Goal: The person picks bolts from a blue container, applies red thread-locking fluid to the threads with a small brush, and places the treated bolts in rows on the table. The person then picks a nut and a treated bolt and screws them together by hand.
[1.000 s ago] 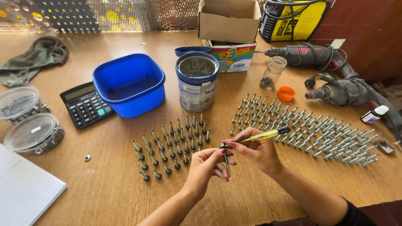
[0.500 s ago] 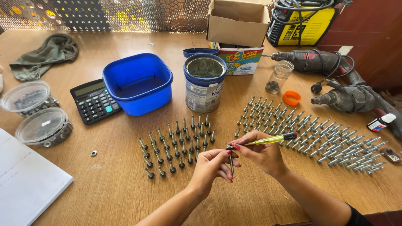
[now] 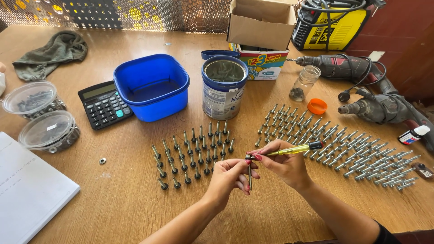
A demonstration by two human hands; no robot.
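Low in the frame's centre, both hands had barely shifted: the left hand (image 3: 230, 178) still pinched the upright bolt (image 3: 250, 174) while the right hand (image 3: 285, 163) kept the screwdriver (image 3: 294, 149) at its head, work unfinished

Daylit wooden table (image 3: 135, 212), wire mesh (image 3: 149, 13) behind, perhaps a reddish wall (image 3: 407, 40).

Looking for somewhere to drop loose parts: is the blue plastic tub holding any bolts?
No, the blue tub shows only its bare blue bottom inside.
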